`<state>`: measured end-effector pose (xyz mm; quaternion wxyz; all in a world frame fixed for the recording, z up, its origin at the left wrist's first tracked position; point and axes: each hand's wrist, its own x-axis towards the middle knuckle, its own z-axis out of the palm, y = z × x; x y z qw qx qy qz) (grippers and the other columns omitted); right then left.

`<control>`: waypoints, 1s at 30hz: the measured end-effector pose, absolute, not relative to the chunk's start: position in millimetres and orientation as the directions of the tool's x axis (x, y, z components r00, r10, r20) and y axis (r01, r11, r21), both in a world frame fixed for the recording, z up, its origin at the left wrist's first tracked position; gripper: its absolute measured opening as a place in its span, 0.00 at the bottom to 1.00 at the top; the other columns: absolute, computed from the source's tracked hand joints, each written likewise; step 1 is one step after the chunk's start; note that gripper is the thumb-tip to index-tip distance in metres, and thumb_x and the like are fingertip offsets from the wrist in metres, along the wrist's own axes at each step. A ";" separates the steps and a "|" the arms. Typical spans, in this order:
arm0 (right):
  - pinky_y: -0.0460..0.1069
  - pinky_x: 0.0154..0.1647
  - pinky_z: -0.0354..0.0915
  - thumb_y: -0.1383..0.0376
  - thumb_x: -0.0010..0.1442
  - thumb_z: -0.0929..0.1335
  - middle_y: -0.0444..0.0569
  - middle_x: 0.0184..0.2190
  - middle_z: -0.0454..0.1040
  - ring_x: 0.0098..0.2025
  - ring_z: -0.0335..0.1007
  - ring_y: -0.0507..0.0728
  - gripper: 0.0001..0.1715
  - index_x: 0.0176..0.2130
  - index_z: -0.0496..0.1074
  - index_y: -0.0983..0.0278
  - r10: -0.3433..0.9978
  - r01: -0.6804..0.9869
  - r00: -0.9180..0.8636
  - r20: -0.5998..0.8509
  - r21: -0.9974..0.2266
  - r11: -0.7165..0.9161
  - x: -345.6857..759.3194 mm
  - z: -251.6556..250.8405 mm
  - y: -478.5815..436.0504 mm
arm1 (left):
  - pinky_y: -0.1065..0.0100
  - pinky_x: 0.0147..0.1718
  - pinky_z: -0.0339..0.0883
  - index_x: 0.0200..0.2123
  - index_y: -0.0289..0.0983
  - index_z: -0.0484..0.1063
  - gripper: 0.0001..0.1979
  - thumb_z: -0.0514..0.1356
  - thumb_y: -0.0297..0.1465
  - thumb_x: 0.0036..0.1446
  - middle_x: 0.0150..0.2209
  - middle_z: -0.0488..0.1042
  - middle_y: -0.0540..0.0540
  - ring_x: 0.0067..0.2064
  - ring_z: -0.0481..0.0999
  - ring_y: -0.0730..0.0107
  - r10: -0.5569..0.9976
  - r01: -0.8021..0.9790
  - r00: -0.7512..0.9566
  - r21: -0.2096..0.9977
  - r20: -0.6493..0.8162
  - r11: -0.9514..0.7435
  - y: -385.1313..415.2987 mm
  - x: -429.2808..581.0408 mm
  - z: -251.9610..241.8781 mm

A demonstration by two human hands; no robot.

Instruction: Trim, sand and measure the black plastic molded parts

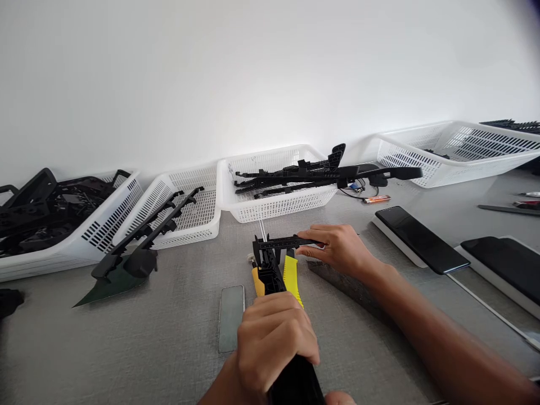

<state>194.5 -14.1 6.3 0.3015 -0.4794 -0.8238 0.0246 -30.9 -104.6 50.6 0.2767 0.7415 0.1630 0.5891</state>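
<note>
My left hand [276, 340] is wrapped round a long black plastic part [270, 273] that points away from me. In my right hand [335, 244] is a black caliper [280, 243], pinched at its right end and lying crosswise at the part's far tip. The caliper's jaws sit about the tip; whether they touch it I cannot tell. Beneath and beside the part lie a yellow utility knife [292, 275] and an orange-yellow handle [257, 282], partly hidden. Left of my left hand rests a grey rectangular block [232, 319]. A dark flat strip [348, 287] lies under my right forearm.
White baskets stand along the wall: one with dark parts [113, 211], one with two long parts [206, 228], a middle one [287, 211] with long black parts jutting out, and one at right [459, 171]. Phones [422, 239] on white boxes and an orange battery [377, 199] lie rightward.
</note>
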 end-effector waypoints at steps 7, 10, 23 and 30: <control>0.48 0.31 0.59 0.50 0.71 0.73 0.48 0.35 0.85 0.30 0.78 0.55 0.19 0.48 0.86 0.60 0.813 0.767 -0.359 0.457 -0.352 0.537 193.7 6.9 -15.0 | 0.69 0.25 0.63 0.30 0.41 0.62 0.23 0.61 0.49 0.70 0.20 0.65 0.56 0.21 0.63 0.76 0.577 -0.088 0.253 0.613 0.776 -0.785 -104.7 -30.2 48.3; 0.49 0.31 0.59 0.48 0.72 0.72 0.48 0.34 0.85 0.30 0.77 0.55 0.20 0.49 0.86 0.59 0.833 0.774 -0.356 0.423 -0.366 0.516 193.6 8.6 -15.5 | 0.68 0.24 0.63 0.30 0.41 0.63 0.23 0.62 0.51 0.69 0.20 0.65 0.56 0.21 0.63 0.75 0.573 -0.091 0.251 0.608 0.780 -0.789 -104.4 -30.1 48.7; 0.49 0.32 0.62 0.47 0.71 0.72 0.50 0.36 0.86 0.33 0.80 0.58 0.21 0.49 0.86 0.59 0.849 0.776 -0.340 0.404 -0.389 0.496 194.7 7.9 -15.4 | 0.68 0.24 0.61 0.30 0.42 0.63 0.23 0.66 0.50 0.66 0.20 0.64 0.56 0.21 0.63 0.76 0.570 -0.084 0.244 0.603 0.784 -0.793 -103.7 -30.6 48.4; 0.50 0.37 0.69 0.48 0.70 0.73 0.52 0.44 0.88 0.42 0.86 0.63 0.20 0.50 0.86 0.58 0.875 0.788 -0.317 0.366 -0.412 0.457 194.2 7.2 -15.0 | 0.67 0.23 0.62 0.31 0.42 0.65 0.22 0.69 0.50 0.63 0.20 0.66 0.56 0.21 0.64 0.75 0.557 -0.059 0.249 0.587 0.792 -0.808 -106.0 -31.8 52.6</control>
